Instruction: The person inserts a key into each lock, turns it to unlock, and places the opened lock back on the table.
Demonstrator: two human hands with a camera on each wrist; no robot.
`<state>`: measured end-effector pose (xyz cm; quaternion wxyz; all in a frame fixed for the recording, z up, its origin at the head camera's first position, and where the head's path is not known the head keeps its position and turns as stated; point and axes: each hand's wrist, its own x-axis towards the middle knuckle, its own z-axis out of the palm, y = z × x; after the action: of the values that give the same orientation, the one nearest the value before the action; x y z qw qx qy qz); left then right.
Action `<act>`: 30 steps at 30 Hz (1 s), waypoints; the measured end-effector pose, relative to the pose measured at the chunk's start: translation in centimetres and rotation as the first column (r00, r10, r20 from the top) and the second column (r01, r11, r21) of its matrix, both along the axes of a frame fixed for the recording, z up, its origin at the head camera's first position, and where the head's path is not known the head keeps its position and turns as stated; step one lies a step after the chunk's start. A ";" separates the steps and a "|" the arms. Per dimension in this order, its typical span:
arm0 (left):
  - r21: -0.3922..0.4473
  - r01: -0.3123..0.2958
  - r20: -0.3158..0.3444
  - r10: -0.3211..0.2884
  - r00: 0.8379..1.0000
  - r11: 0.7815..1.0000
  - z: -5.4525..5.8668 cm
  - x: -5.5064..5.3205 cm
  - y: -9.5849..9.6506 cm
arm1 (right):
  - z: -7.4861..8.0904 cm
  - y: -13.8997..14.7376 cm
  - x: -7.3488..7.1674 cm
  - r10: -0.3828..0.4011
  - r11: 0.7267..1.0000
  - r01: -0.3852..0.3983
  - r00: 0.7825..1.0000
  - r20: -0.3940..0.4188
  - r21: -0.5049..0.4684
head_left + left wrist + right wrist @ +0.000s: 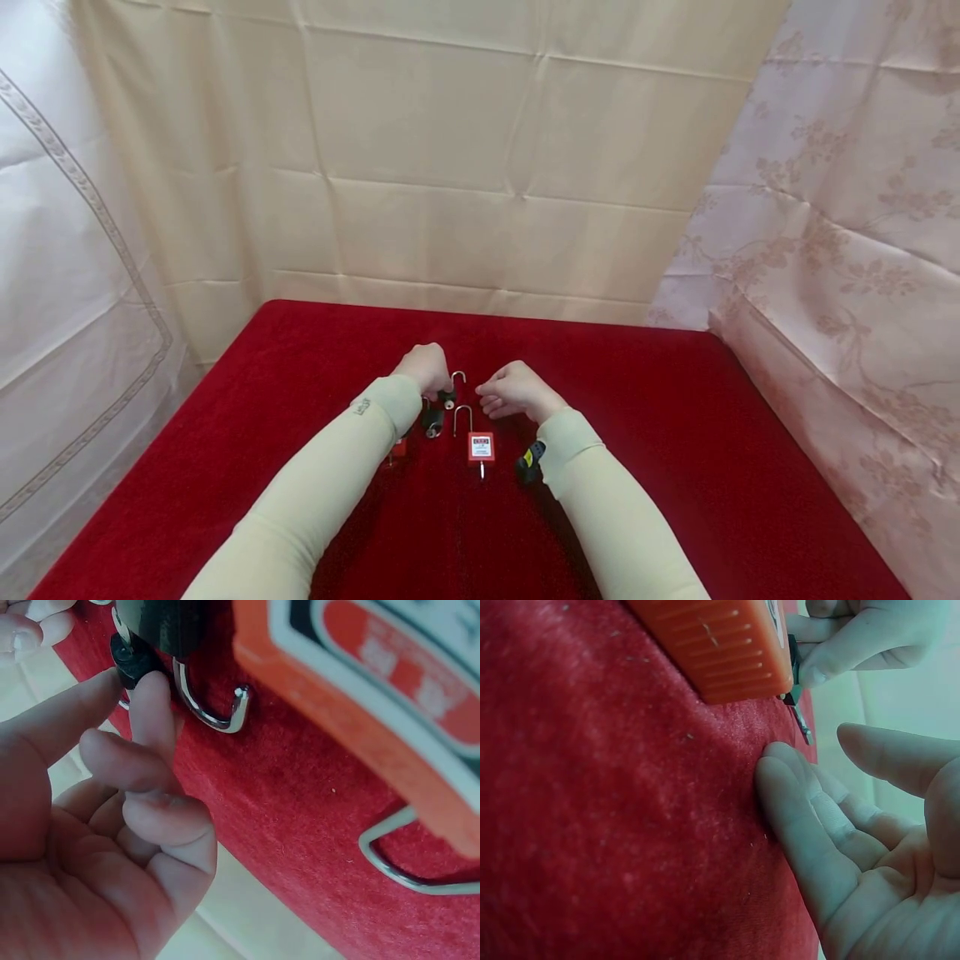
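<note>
My left hand (425, 369) pinches a small black padlock (448, 400) between thumb and index finger, low over the red cloth. Its silver shackle (459, 377) stands open on the far side. Just nearer lies a second black padlock (432, 423), whose hooked shackle (225, 724) shows in the left wrist view. To the right of the small padlock, my right hand (519, 392) holds nothing; its thumb and fingers are apart, fingertips close to the cloth (630, 825). Between the forearms lies a red padlock (481, 447) with a white label, its shackle open and its key end toward me.
Another red padlock (397, 450) is partly hidden beside my left sleeve. A black and yellow object (529, 461) sits beside my right cuff. The red-covered table (645, 417) runs back to a beige curtain (450, 125), with patterned cloth (840, 208) at the right.
</note>
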<state>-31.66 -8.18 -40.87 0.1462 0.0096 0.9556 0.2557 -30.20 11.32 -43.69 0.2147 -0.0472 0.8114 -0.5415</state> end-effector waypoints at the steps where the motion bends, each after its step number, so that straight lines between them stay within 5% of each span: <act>1: -0.004 -0.003 -0.005 0.003 1.000 1.000 0.0 0.0 0.0 | 0.0 0.0 0.0 -0.001 1.000 0.001 1.000 -0.001 0.000; 10: 0.005 0.006 -0.060 -0.005 0.998 1.000 0.6 0.2 0.2 | 0.9 0.2 0.1 0.002 1.000 -0.002 0.999 -0.038 0.010; 17: 0.035 0.045 -0.227 -0.036 0.973 0.998 3.0 0.9 -0.4 | 2.9 1.4 0.4 -0.020 0.995 0.040 0.975 -0.222 0.087; 24: 0.102 0.106 -0.413 -0.055 0.909 0.989 5.4 2.5 -2.3 | 5.3 3.6 1.6 -0.001 0.996 0.037 0.907 -0.421 0.078; 30: 0.096 0.159 -0.567 -0.077 0.820 0.983 6.7 4.3 -4.0 | 6.7 6.1 2.9 0.001 0.990 0.085 0.790 -0.613 0.112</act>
<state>-27.33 -12.21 -34.19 -0.1261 0.1535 0.9337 0.2979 -27.35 17.43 -36.97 -0.0686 -0.1873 0.8725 -0.4461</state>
